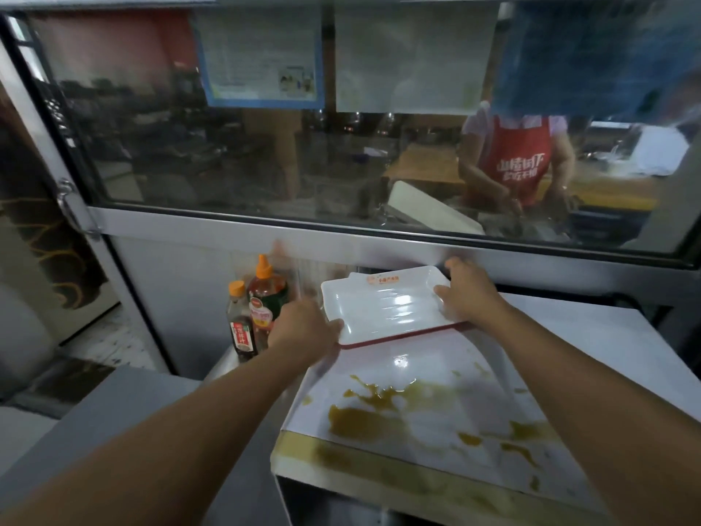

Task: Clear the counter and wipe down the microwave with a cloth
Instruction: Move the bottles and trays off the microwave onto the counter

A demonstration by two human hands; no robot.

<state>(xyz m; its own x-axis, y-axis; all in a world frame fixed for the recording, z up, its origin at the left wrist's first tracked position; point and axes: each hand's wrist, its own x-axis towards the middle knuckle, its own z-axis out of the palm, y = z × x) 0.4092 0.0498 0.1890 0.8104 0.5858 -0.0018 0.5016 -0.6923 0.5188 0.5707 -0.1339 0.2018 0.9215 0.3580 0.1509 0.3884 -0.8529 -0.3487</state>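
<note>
The red apron worn by the person behind the window, at 1 o'clock, carries 2 lines of white Chinese characters; the top line seems to read 山楂树下, the lower is too blurred. An orange label on the far rim of the white tray has characters too small to read. The 2 bottle labels at 9 o'clock and the posted papers at 12 o'clock are illegible.

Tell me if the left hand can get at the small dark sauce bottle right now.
Probably not yet. The left hand holds the white tray together with the right hand, so its grip is taken. The small dark sauce bottle stands just left of it, with nothing between.
</note>
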